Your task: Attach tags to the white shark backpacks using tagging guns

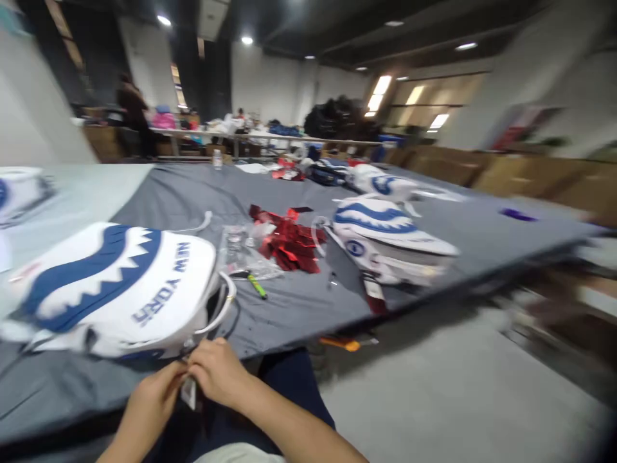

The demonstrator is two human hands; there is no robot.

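Landmark: the grey-covered worktable (193, 193), which runs from the near left to the far right of the view.
Far left of the table: a white and blue bag (19, 191), blurred, lying near the table's left margin.
Near left of the table: a white backpack (116, 289) with a blue jagged band and the words "NEW YORK", lying flat close to the table's near edge; its white handle loop (222, 307) curves out toward that edge.
Centre of the table: a clear plastic wrapper (238, 254), a green-tipped pen (256, 286) just beside it, and a heap of red foil pieces (289, 241) touching the wrapper's right side.
Right of centre: a second white and blue backpack (385, 241) lying at the table's right-hand edge, with a third bag (380, 181) behind it.
Below the table edge: an orange tool (340, 343), partly hidden, on the floor side.
Far end of the table: mixed bags and cloth, too blurred to name; a person (132, 109) stands beyond it.
Left hand (152, 395): at the near table edge, just below the handle loop, fingers pinched on a small white tag (189, 392).
Right hand (219, 373): pressed against the left hand, fingers curled closed over the same tag.
Tag position: between the two hands, just off the table's near edge, under the "NEW YORK" backpack.
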